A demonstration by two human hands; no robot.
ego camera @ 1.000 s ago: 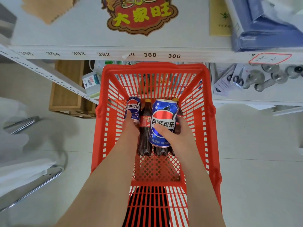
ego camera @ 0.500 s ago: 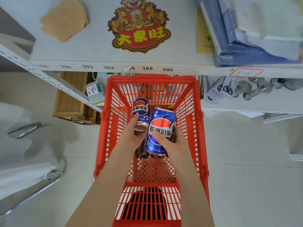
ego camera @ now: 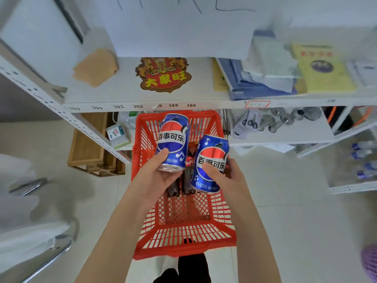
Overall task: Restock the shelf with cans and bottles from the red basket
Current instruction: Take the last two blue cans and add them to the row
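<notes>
The red basket [ego camera: 183,237] stands on the floor below the white shelf [ego camera: 122,107]. My left hand [ego camera: 157,178] grips a blue Pepsi can [ego camera: 173,139], held upright above the basket's far end. My right hand [ego camera: 226,176] grips a second blue Pepsi can [ego camera: 210,162], tilted slightly, just right of the first. Dark cola bottles [ego camera: 188,170] lie in the basket under both cans, mostly hidden by the cans and my hands.
On the shelf top lie a tan cloth [ego camera: 95,66], a red-gold sticker [ego camera: 163,75], blue folders [ego camera: 255,84] and a yellow booklet [ego camera: 322,72]. A lower shelf holds scissors and metal weights [ego camera: 285,119]. A wooden crate [ego camera: 91,146] sits left; a chair frame [ego camera: 40,258] stands near left.
Both hands have lifted their Pepsi cans up out of the basket toward the shelf. The view has tilted upward, showing more of the shelf.
</notes>
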